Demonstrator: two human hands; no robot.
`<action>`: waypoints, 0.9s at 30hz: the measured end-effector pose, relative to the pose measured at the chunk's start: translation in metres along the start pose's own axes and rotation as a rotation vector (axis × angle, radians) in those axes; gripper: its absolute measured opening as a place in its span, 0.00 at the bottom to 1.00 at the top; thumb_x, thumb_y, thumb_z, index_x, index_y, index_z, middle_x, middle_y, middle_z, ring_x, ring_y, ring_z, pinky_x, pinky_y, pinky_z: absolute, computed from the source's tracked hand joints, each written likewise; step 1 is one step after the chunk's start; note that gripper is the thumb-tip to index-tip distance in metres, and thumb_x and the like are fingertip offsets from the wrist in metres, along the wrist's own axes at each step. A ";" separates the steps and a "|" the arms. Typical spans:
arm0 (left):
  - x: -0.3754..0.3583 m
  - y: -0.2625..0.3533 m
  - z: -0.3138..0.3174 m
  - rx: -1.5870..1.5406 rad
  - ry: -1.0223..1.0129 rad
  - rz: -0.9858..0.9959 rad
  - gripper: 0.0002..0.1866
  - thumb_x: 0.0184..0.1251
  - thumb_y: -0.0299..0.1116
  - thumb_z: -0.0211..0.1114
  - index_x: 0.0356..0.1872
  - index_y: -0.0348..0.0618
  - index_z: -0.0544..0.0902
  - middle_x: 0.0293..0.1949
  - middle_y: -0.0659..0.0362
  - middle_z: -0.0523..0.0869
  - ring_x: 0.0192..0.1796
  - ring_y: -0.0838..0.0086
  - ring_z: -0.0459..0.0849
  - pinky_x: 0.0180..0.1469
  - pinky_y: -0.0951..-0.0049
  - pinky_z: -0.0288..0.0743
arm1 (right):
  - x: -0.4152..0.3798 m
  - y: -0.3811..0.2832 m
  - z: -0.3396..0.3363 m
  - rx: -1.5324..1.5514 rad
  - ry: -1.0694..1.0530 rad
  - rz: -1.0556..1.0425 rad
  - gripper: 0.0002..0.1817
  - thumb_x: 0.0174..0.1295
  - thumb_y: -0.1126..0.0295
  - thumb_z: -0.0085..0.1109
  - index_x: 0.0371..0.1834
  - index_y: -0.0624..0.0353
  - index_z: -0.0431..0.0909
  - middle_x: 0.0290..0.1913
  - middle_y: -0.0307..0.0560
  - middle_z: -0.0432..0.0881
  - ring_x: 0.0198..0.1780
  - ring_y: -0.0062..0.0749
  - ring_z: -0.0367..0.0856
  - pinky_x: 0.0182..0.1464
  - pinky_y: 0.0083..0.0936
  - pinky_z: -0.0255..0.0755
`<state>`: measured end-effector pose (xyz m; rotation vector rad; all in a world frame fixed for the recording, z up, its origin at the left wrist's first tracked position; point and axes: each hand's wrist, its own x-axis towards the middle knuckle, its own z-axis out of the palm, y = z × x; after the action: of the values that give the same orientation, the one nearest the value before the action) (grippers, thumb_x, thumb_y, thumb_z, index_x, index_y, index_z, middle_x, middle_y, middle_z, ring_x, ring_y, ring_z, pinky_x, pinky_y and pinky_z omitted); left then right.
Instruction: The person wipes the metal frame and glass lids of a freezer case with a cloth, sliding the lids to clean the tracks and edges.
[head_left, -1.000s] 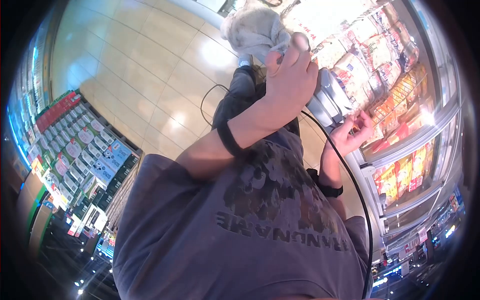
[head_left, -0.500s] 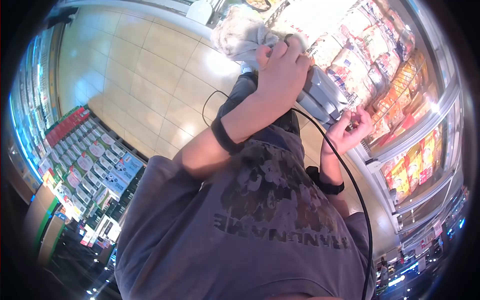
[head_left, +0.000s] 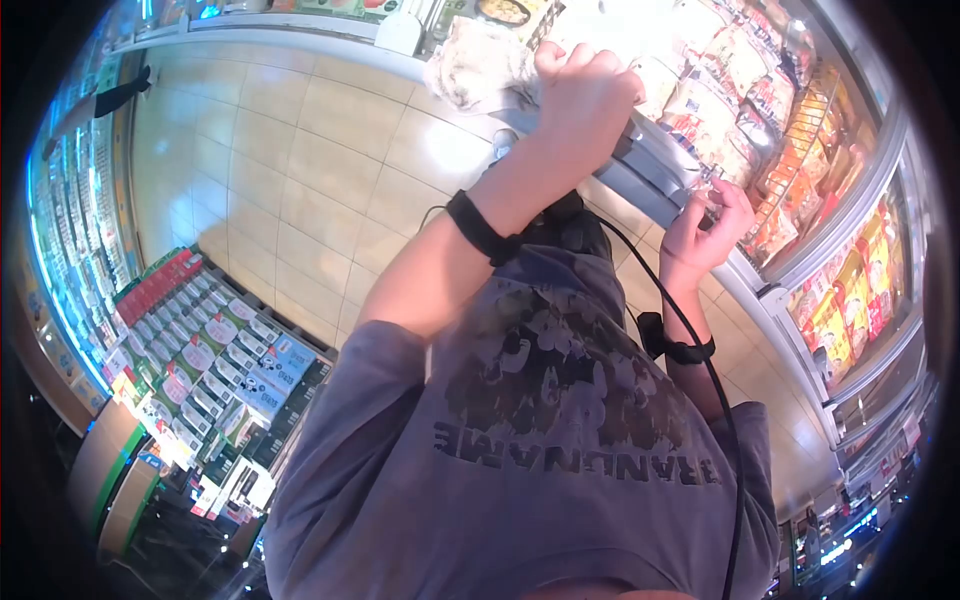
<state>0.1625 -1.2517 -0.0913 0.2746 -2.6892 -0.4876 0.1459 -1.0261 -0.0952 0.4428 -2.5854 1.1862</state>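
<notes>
The left hand [head_left: 585,95] was closed on a grey cloth [head_left: 478,62] at the freezer rim [head_left: 655,170], the right hand [head_left: 705,225] pinched something unclear, so wiping seemed unfinished.

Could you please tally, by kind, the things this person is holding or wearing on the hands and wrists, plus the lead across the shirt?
Cloth: 1, the pale cloth bunched in the left hand
Black wristbands: 2, one on the left wrist and one on the right wrist
Black cable: 1
Total: 4
</notes>
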 end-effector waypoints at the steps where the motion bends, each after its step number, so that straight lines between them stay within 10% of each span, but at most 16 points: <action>1: -0.003 -0.006 -0.004 0.015 -0.078 0.031 0.09 0.64 0.32 0.71 0.40 0.64 0.92 0.39 0.73 0.87 0.52 0.70 0.84 0.63 0.46 0.57 | 0.000 0.000 -0.001 -0.017 -0.014 0.008 0.16 0.65 0.81 0.64 0.56 0.59 0.84 0.56 0.56 0.79 0.53 0.43 0.81 0.60 0.36 0.78; 27: 0.045 -0.011 -0.041 -0.076 -0.318 0.360 0.08 0.68 0.29 0.66 0.40 0.55 0.93 0.37 0.68 0.84 0.50 0.71 0.83 0.70 0.49 0.56 | -0.001 0.003 0.006 0.057 0.160 -0.081 0.14 0.59 0.81 0.67 0.49 0.60 0.87 0.53 0.54 0.82 0.51 0.48 0.84 0.51 0.37 0.80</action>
<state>0.1398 -1.2853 -0.0450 -0.3330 -2.9227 -0.5562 0.1455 -1.0291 -0.1017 0.4411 -2.3814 1.2183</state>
